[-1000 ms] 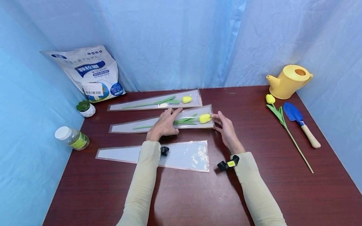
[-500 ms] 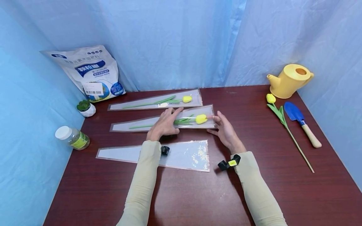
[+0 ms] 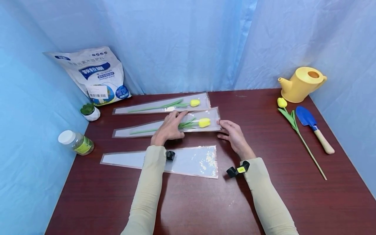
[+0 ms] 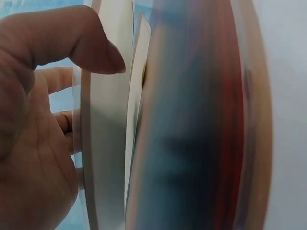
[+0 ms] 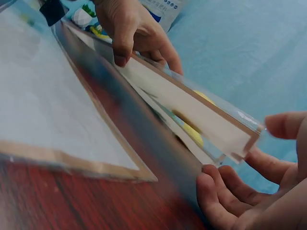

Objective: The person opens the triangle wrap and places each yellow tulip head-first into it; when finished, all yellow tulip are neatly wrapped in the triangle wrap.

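In the head view, a tapered clear-fronted flower sleeve (image 3: 212, 114) holds a yellow tulip (image 3: 204, 122), its bloom toward the wide right end. My left hand (image 3: 168, 129) grips this sleeve mid-length. The left wrist view shows the left thumb (image 4: 91, 43) on the pale backing, fingers behind the other face. At the wide end, my right hand (image 3: 235, 135) pinches the sleeve's edge between thumb and index finger; the right wrist view shows the sleeve (image 5: 192, 105) tilted up off the table. Farther back lies another sleeve (image 3: 141, 109) with a tulip (image 3: 195, 103). Nearer me is a sleeve without a flower (image 3: 188, 161).
On the right lie a loose tulip (image 3: 305, 150) and a blue trowel (image 3: 305, 116), before a yellow watering can (image 3: 296, 88). At left stand a fertilizer bag (image 3: 100, 78), a small potted succulent (image 3: 91, 113) and a white-lidded jar (image 3: 77, 143). Blue curtains enclose the dark red table (image 3: 199, 209).
The tulip has slid left, deeper into the middle sleeve. My right fingers have left the sleeve's opening area and now hold its edge; the sleeve shifted slightly left. My left hand keeps its grip.
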`<control>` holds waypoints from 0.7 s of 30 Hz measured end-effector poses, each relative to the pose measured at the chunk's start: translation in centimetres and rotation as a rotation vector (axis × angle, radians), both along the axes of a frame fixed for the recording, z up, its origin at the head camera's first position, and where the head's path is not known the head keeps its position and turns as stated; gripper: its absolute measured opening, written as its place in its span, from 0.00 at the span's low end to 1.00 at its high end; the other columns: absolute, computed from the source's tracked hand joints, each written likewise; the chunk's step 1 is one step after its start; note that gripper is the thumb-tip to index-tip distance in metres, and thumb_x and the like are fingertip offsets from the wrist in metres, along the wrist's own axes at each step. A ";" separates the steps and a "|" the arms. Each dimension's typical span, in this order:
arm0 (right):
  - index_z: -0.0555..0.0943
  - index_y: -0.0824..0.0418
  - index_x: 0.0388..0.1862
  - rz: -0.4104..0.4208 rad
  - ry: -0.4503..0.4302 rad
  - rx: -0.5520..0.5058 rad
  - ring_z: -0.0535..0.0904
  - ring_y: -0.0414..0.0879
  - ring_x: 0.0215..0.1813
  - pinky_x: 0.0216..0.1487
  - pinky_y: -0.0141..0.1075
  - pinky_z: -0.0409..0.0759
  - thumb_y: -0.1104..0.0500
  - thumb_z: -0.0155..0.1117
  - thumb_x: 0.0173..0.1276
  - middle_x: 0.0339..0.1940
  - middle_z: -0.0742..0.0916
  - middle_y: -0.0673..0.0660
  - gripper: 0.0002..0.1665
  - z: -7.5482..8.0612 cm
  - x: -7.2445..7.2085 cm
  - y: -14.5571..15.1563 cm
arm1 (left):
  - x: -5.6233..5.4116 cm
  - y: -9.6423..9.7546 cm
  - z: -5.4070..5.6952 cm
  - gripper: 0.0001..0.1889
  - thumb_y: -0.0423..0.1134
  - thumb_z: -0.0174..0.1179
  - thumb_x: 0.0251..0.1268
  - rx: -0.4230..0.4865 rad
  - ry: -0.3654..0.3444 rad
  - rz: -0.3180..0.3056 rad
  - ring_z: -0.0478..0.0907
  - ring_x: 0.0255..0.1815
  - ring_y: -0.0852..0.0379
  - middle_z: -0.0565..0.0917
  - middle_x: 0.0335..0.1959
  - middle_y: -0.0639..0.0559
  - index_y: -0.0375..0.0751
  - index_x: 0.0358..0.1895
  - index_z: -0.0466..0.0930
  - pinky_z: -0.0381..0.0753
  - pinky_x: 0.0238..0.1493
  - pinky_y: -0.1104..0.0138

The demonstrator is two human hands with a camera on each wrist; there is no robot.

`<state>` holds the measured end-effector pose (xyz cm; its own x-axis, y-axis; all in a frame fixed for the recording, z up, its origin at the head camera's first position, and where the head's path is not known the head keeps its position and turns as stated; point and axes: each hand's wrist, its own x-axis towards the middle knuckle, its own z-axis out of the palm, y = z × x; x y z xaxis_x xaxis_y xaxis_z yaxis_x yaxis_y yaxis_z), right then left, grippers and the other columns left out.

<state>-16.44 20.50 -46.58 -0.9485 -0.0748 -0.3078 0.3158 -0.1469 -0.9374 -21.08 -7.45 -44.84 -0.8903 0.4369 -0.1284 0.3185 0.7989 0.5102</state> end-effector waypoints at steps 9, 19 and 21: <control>0.75 0.71 0.60 0.028 0.047 0.237 0.84 0.36 0.32 0.32 0.28 0.84 0.60 0.59 0.74 0.32 0.86 0.44 0.21 -0.5 -0.1 -0.5 | -0.4 -0.9 -0.1 0.48 0.37 0.67 0.58 -0.039 0.017 0.001 0.58 0.76 0.41 0.63 0.72 0.41 0.57 0.80 0.51 0.42 0.84 0.46; 0.79 0.67 0.62 0.097 0.117 0.469 0.83 0.34 0.30 0.32 0.27 0.83 0.60 0.61 0.72 0.47 0.89 0.66 0.22 -1.0 0.1 -0.9 | -0.6 -1.0 -0.4 0.45 0.32 0.64 0.62 -0.082 0.046 0.033 0.56 0.78 0.41 0.63 0.74 0.39 0.53 0.80 0.52 0.37 0.84 0.45; 0.79 0.65 0.62 0.103 0.135 0.525 0.84 0.34 0.31 0.33 0.27 0.83 0.59 0.62 0.72 0.51 0.88 0.68 0.22 -1.1 0.1 -0.9 | -0.6 -0.9 -0.4 0.44 0.32 0.64 0.63 -0.082 0.056 0.037 0.57 0.78 0.41 0.64 0.74 0.39 0.53 0.80 0.52 0.38 0.84 0.44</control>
